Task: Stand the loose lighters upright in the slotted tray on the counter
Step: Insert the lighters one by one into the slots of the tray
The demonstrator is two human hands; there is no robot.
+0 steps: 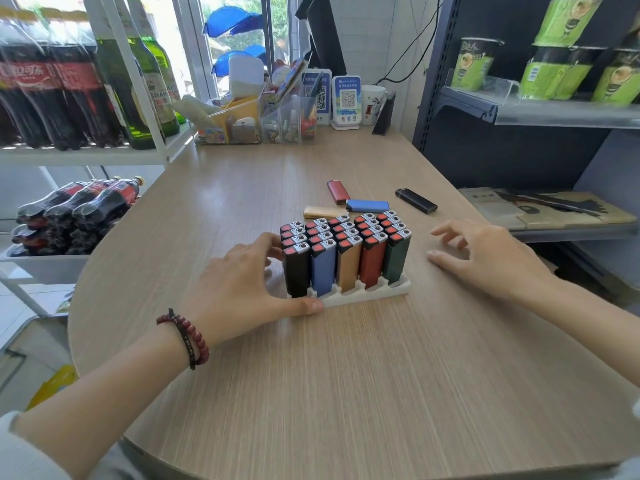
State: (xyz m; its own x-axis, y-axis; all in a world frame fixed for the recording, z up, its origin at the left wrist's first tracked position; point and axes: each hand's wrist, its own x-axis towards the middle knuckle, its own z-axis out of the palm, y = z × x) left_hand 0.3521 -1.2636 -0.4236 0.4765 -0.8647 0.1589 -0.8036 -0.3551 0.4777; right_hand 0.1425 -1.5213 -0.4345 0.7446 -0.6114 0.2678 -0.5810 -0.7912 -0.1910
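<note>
Head view: counter [346, 375] from above, both hands low beside tray.
Tray [367, 295]: near counter middle, white, slotted; packed with upright lighters in five columns, front row black, blue, tan, red, green.
Loose lighters: four flat on counter just beyond tray's far edge — tan [323, 212] touching or nearly touching back row, blue [367, 205] beside it, red [338, 191] farther back, black [416, 200] off toward right edge.
Left hand [242, 282]: cupped against tray's left end, thumb along front left corner, fingers at black column; bracing, not lifting anything.
Right hand [485, 258]: spread loose, empty, resting on counter just right of tray, apart from it.
Free slots: cannot tell; back rows hidden behind front ones.
Risk, tipping: push from left hand likely to slide tray or lean tall lighters domino-style.
Risk, reach: arm passing over tray toward far lighters apt to clip tops.
Risk, fit: forcing a lighter into a full row likely to jam or topple neighbours.
</note>
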